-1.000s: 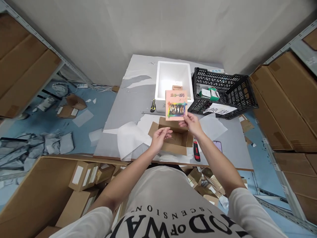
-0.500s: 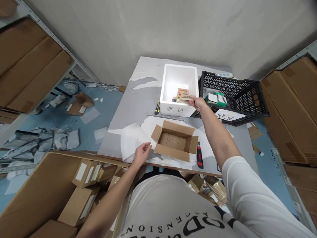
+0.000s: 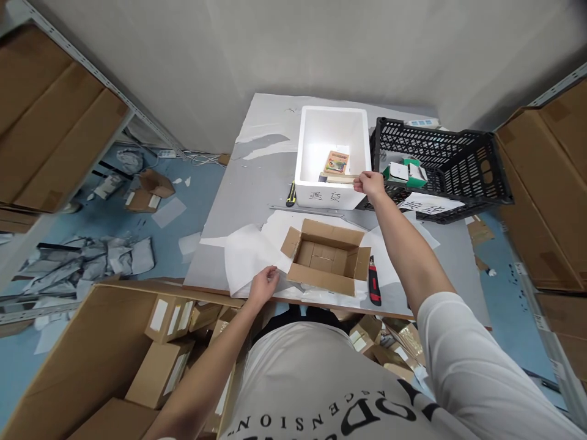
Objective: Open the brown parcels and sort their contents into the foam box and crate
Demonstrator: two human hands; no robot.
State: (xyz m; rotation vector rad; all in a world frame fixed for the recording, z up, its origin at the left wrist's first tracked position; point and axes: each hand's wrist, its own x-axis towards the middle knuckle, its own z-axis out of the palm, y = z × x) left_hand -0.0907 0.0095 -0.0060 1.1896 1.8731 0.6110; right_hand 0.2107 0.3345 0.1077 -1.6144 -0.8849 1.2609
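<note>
My right hand (image 3: 369, 183) reaches over the front right rim of the white foam box (image 3: 308, 146), closed on one end of a thin book-like item (image 3: 342, 179) with pale edges. That item lies level, low inside the box's front. Behind it in the box is an orange, book-like item (image 3: 337, 162) with a coloured picture on its cover. Near the table's front edge, my left hand (image 3: 264, 286) hovers or rests with loosely curled fingers and nothing visible in them. An opened, bare-bottomed cardboard box (image 3: 326, 256) stands just right of it on white sheeting.
A black plastic crate (image 3: 440, 165) with green-and-white boxes (image 3: 406, 173) adjoins the foam box. A red-black cutter (image 3: 374, 282) and a yellow-black cutter (image 3: 291, 194) lie on the table (image 3: 220, 244). A large carton (image 3: 110, 342) of small boxes stands at lower left.
The book-like item in my right hand has settled lower into the foam box, and the orange item behind shows more of its cover. My left hand has barely moved. The view has shifted slightly.
</note>
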